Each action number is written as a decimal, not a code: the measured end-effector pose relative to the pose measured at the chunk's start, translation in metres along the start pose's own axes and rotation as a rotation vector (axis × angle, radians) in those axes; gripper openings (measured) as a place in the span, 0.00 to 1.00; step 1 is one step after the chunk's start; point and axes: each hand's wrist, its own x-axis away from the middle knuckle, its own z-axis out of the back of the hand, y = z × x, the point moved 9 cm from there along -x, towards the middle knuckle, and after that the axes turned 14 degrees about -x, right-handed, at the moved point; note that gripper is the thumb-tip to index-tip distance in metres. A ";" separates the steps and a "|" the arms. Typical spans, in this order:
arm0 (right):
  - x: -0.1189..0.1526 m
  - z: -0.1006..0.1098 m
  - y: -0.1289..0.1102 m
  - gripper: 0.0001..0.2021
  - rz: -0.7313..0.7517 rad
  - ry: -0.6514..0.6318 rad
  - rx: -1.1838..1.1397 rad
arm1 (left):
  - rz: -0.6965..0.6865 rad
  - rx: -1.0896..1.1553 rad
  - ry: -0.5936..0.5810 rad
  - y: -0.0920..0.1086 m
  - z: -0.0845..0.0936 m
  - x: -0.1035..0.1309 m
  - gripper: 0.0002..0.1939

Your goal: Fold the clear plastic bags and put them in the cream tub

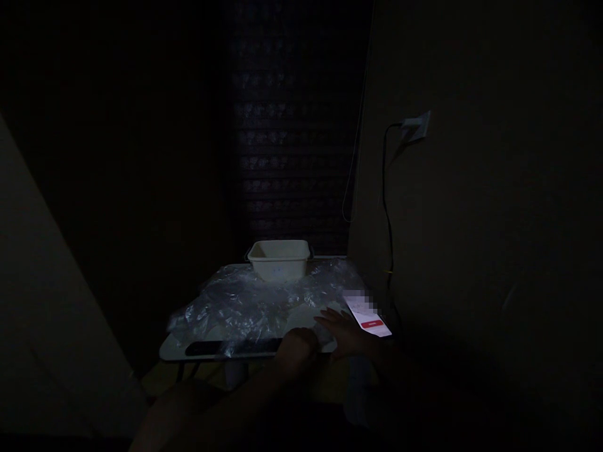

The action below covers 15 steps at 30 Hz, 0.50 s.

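Crinkled clear plastic sheeting (pixel 235 307) covers most of a small white-topped table (pixel 170 350). At the table's front edge my left hand (pixel 296 351) is closed like a fist over the sheeting; anything inside it is hidden in the dimness. Just to its right, my right hand (pixel 346 333) lies with fingers stretched out and apart, touching the sheeting near the front right corner. A white rectangular plastic tub (pixel 279 269) stands at the table's far side, upright, with dark handles at its ends.
By the table's right edge, next to my right hand, a phone (pixel 372 323) glows with a red button on screen. A black cable (pixel 385 188) drops from a plug in the wall socket (pixel 417 127). Dark blinds (pixel 268 163) hang behind the table. The room is very dim.
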 end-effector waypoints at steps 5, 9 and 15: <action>-0.004 0.018 0.002 0.38 0.023 0.183 -0.416 | 0.182 0.225 0.130 -0.031 0.014 -0.009 0.12; -0.013 0.033 0.018 0.27 -0.034 0.347 -0.703 | 0.340 0.458 0.231 -0.059 0.016 -0.016 0.13; -0.019 0.039 0.029 0.13 -0.077 0.383 -0.888 | 0.487 0.768 0.248 -0.072 -0.002 -0.015 0.12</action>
